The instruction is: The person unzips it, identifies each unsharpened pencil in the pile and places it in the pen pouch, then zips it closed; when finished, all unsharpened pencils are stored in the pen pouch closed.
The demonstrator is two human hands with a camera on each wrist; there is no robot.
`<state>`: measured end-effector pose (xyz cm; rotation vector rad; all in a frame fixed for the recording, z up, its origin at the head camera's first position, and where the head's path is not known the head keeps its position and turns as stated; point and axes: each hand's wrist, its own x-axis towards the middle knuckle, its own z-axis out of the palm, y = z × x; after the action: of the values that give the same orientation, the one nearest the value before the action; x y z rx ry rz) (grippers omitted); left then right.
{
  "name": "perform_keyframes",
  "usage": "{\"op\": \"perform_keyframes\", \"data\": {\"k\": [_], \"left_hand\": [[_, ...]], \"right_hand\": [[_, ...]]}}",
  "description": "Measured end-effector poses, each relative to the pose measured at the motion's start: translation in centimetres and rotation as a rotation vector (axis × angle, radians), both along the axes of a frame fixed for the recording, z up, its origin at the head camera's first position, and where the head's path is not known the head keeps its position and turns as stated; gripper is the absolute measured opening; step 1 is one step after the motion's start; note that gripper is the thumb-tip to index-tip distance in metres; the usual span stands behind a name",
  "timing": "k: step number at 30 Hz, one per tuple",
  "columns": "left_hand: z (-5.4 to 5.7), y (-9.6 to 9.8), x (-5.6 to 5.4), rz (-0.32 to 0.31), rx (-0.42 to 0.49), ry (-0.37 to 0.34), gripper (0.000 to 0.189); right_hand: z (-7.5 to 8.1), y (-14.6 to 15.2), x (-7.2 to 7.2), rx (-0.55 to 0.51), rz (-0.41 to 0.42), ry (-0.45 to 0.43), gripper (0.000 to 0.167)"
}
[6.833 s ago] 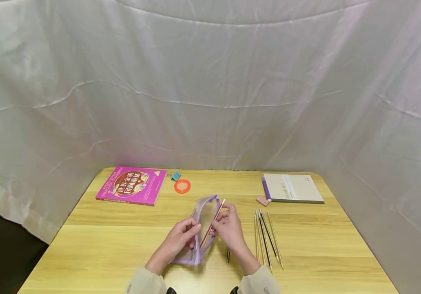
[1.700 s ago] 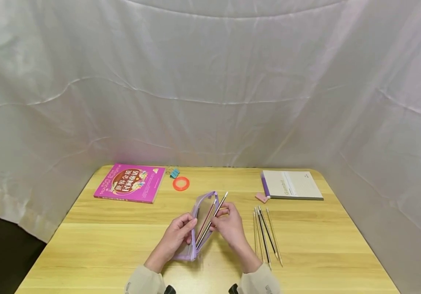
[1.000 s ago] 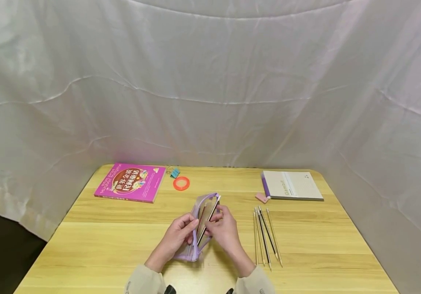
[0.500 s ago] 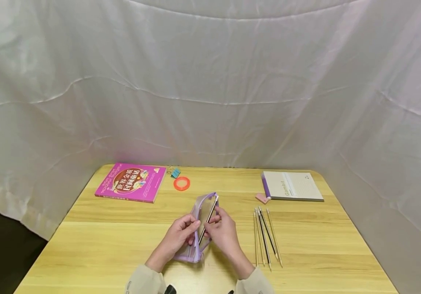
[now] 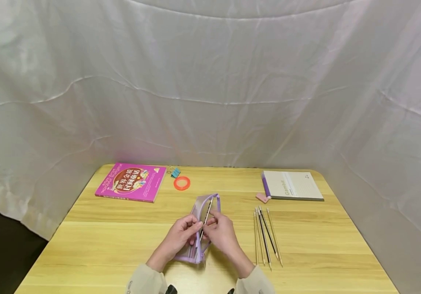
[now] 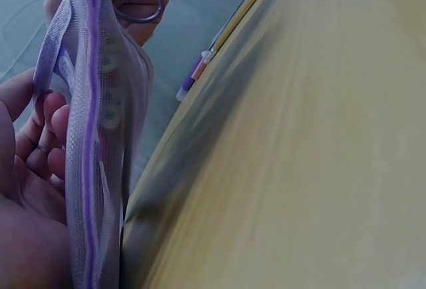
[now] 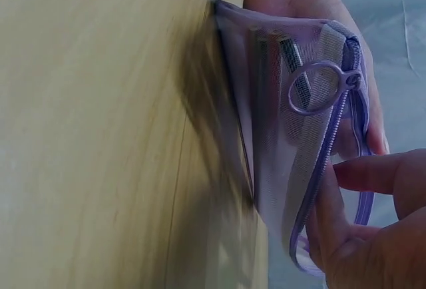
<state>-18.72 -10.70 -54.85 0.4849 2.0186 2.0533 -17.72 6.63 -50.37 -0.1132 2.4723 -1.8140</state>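
A translucent mesh pencil case (image 5: pixel 195 254) with purple trim stands tilted, its zip side gaping, between both hands. The left hand (image 5: pixel 181 234) grips its left edge, thumb on the purple rim. Fingers of the right hand (image 5: pixel 222 233) reach into the opening and pinch a dark pencil (image 5: pixel 208 209), which slants down inside. Through the mesh in the right wrist view, several pencils (image 7: pixel 293 62) show, and a purple zip ring (image 7: pixel 313 88) hangs outside. The left wrist view shows the left fingers (image 6: pixel 53 122) curled at the case's strap; the pencil's held part is hidden there.
Several pencils (image 5: pixel 263 232) lie fanned to the right. Behind them are a pink eraser (image 5: pixel 262 198) and a notebook (image 5: pixel 295 185) with a purple spine. At the back left lie a pink book (image 5: pixel 131 182), a red tape ring (image 5: pixel 182 183) and blue binder clips (image 5: pixel 175 172).
The red pencil held earlier has gone into the case, and a dark pencil was picked up from the table. The right hand has moved down and left, sliding that pencil deeper in.
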Motion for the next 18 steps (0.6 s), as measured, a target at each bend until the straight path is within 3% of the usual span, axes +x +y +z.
{"op": "perform_keyframes", "data": {"k": [7, 18], "left_hand": [[0.2, 0.0, -0.1, 0.024, -0.023, -0.022, 0.029], [0.4, 0.2, -0.1, 0.014, -0.058, -0.018, 0.028]], "right_hand": [[-0.1, 0.4, -0.2, -0.04, -0.017, -0.079, 0.061], [0.1, 1.1, -0.1, -0.007, -0.014, -0.075, 0.059]]}}
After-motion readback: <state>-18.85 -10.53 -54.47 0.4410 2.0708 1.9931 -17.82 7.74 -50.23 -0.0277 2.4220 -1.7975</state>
